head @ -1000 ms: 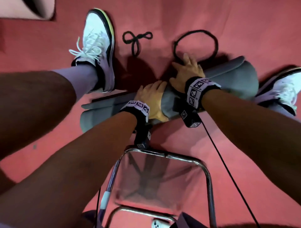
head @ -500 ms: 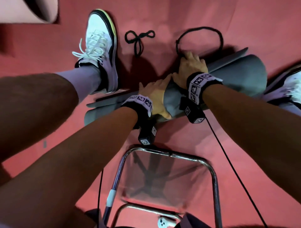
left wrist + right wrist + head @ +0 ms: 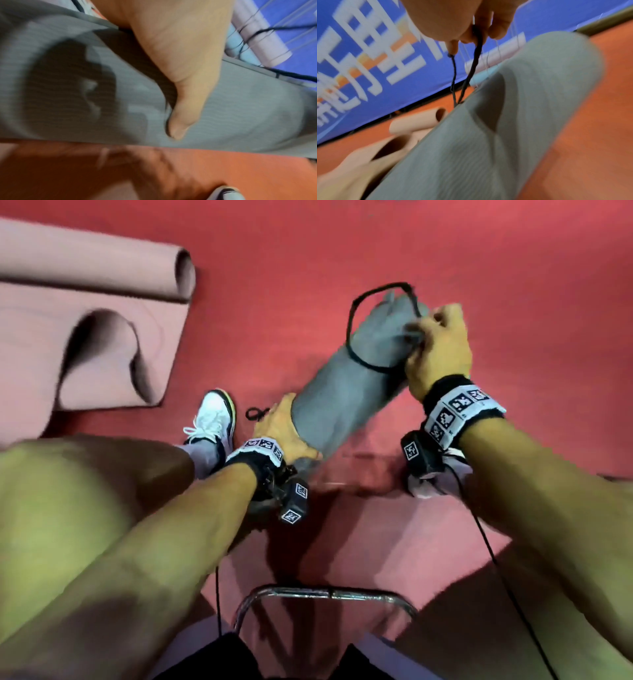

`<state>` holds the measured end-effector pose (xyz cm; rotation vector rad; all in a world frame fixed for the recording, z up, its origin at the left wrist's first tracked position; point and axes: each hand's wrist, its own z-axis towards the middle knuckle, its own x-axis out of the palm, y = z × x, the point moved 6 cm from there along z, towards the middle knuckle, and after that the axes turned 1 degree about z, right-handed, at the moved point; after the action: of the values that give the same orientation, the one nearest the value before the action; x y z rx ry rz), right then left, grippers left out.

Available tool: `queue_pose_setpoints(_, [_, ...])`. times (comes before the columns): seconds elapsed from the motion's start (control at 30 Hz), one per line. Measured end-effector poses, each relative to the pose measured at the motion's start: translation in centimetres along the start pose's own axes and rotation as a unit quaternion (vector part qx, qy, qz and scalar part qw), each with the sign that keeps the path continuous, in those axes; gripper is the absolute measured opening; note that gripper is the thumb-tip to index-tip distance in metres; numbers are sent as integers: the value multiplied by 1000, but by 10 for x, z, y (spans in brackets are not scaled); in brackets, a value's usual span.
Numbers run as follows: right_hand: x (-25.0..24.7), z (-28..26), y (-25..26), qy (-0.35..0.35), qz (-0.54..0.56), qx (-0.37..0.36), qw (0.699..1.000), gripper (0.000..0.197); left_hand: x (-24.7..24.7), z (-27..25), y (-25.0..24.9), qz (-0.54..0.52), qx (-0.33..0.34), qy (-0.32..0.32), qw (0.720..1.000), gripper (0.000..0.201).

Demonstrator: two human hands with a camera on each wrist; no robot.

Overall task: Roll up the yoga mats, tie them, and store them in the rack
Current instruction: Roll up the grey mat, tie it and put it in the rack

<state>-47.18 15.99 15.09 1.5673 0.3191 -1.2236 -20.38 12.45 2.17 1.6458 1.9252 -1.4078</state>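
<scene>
The rolled grey foam yoga mat [image 3: 346,392] tilts up off the red floor [image 3: 308,251], between the left hand [image 3: 281,429] low down and the right hand [image 3: 438,350] near its top. A thin black cord loop [image 3: 352,313] goes round the top end. The half-rolled pink foam mat [image 3: 85,337] lies far left.

Large white characters stand on the blue banner [image 3: 388,56], too blurred to read; the wristbands [image 3: 459,412] carry only black-and-white coded squares.

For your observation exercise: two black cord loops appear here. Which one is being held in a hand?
The large black loop, pinched by the right hand around the grey mat's far end. The small knotted loop lies untouched on the floor.
</scene>
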Motion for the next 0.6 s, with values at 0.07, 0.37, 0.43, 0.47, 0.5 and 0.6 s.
queue_pose_setpoints(0.07, [-57, 2, 6, -86, 59, 60, 993, 40, -29, -19, -22, -47, 38, -37, 998, 131])
queue_pose_setpoints(0.37, [-132, -33, 73, -27, 398, 237, 886, 91, -87, -100, -98, -127, 150, -127, 972, 146])
queue_pose_setpoints(0.43, [-140, -48, 83, -23, 415, 236, 879, 102, -89, -109, -105, -135, 136, -133, 972, 136])
queue_pose_setpoints(0.47, [-142, -54, 84, -26, 402, 233, 885, 108, -90, -111, -108, -142, 135, -140, 971, 130])
queue_pose_setpoints(0.5, [-141, -57, 81, -25, 397, 227, 889, 109, -92, -114, -112, -149, 140, -147, 968, 128])
queue_pose_setpoints(0.6, [-143, -76, 88, -20, 402, 235, 885, 97, -94, -115, -111, -153, 148, -151, 965, 149])
